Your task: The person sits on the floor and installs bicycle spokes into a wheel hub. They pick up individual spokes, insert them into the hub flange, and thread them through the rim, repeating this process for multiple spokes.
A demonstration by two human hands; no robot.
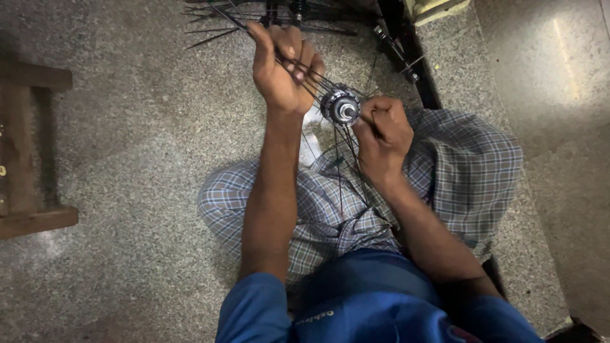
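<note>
A round metal wheel hub with thin black spokes fanning out of it is held above my lap. My left hand is closed around a bundle of spokes that run up and left from the hub. My right hand sits just right of the hub, fingers curled tight and pinching a spoke at the hub's flange. More spokes hang down from the hub over my checked cloth.
I sit on a speckled stone floor with legs folded under a checked cloth. A wooden frame stands at the left. A black bar with fittings and more loose spokes lie at the top.
</note>
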